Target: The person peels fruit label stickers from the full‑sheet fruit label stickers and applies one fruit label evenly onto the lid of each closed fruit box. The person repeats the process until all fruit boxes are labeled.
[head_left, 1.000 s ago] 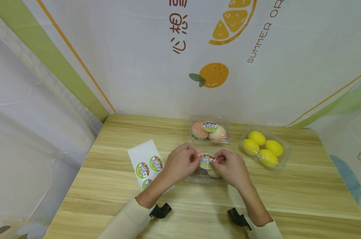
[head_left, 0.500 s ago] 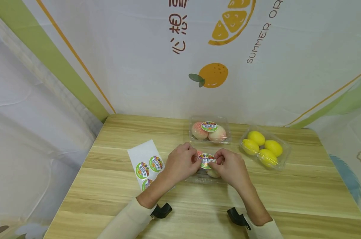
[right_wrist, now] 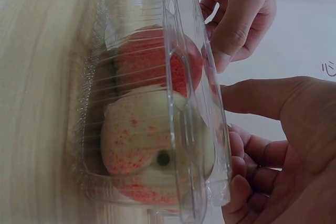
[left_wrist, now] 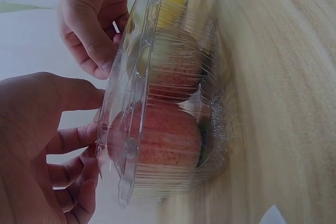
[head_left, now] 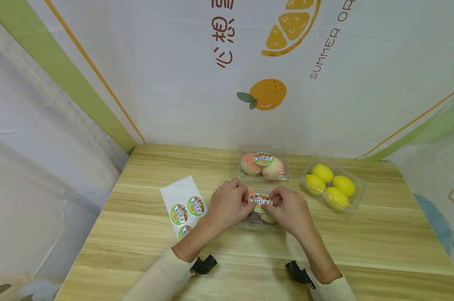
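A clear plastic clamshell box point(head_left: 254, 227) with two peaches point(left_wrist: 170, 135) inside lies on the table in front of the person. A round fruit-printed sticker point(head_left: 259, 200) lies on its lid. My left hand point(head_left: 228, 202) is at the sticker's left side, thumb tip overlapping it. My right hand point(head_left: 292, 209) is at the right side, its thumb on the sticker's lower right edge. In both wrist views the thumbs touch the lid's top, with the other fingertips close against it. The right wrist view shows the pale, red-flecked peach point(right_wrist: 139, 145) nearest the right hand.
Behind it stands a second clear box holding two peaches point(head_left: 251, 164), with a sticker point(head_left: 263, 159) on its lid. To the right is a clear box of several lemons point(head_left: 343, 186). A white sheet of round stickers point(head_left: 178, 188) lies left, partly under the left forearm.
The left thumb has slid slightly right onto the sticker. My right hand stays almost where it was, and the boxes and sticker sheet keep their places.
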`<state>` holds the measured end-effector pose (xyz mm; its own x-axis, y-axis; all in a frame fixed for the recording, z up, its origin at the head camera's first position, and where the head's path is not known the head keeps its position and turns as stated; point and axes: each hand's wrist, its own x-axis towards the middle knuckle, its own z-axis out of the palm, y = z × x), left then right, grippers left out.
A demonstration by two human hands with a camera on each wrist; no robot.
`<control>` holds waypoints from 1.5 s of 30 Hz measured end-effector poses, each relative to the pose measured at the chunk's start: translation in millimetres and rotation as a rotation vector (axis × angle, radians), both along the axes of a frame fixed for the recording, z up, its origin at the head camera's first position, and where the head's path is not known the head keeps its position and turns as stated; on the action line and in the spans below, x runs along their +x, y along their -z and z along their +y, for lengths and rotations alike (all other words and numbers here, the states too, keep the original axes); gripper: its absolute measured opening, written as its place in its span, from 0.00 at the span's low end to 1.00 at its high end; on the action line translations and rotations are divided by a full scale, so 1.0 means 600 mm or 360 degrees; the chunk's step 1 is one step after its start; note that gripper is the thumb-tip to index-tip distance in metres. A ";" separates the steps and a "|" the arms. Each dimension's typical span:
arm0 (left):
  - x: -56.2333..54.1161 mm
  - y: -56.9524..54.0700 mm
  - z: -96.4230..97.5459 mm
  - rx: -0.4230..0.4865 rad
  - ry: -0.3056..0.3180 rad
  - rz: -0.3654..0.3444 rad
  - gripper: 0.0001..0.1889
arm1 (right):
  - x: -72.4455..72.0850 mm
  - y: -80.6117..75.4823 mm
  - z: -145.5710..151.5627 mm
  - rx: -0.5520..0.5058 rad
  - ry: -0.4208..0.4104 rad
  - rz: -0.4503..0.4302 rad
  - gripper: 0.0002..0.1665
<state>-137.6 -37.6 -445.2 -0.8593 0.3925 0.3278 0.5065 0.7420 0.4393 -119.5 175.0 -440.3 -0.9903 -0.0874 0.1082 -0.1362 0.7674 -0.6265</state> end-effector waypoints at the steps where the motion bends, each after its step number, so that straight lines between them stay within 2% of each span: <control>1: 0.000 0.001 0.000 0.0001 -0.0001 0.0001 0.17 | 0.000 0.000 0.000 0.0000 0.0002 0.0001 0.14; 14: -0.005 0.003 -0.007 0.0030 0.0000 -0.0044 0.13 | 0.000 0.000 0.000 0.0004 0.0002 0.0023 0.10; 23: -0.005 0.004 -0.010 0.0045 0.0003 -0.0026 0.13 | -0.001 0.003 0.001 0.0000 0.0011 0.0015 0.08; 32: -0.004 0.005 -0.014 0.0043 -0.0013 -0.0037 0.11 | -0.001 0.004 0.004 0.0003 0.0005 0.0066 0.06; 39: -0.005 0.011 -0.025 0.0058 -0.0020 -0.0008 0.08 | 0.002 0.008 0.013 -0.0020 0.0028 0.0091 0.05; 45: -0.002 0.014 -0.037 0.0105 -0.0051 -0.0031 0.08 | 0.006 0.013 0.024 -0.0039 0.0050 0.0127 0.03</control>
<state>-138.9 -59.6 -453.5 -0.8777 0.3427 0.3348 0.4735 0.7270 0.4973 -115.7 189.7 -448.2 -0.9806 -0.0525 0.1888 -0.1624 0.7567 -0.6332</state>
